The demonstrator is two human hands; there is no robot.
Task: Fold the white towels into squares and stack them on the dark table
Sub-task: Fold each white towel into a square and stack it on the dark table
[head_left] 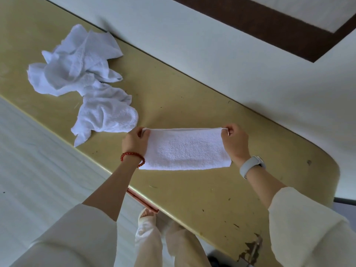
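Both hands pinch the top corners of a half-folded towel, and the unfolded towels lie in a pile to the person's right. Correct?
Not quite. In the head view the left hand and right hand do pinch the towel by its top corners, but the pile lies to the person's left.

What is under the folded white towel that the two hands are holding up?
The yellowish tabletop shows around the folded white towel pinched by the left hand and right hand. The patch directly beneath it is covered.
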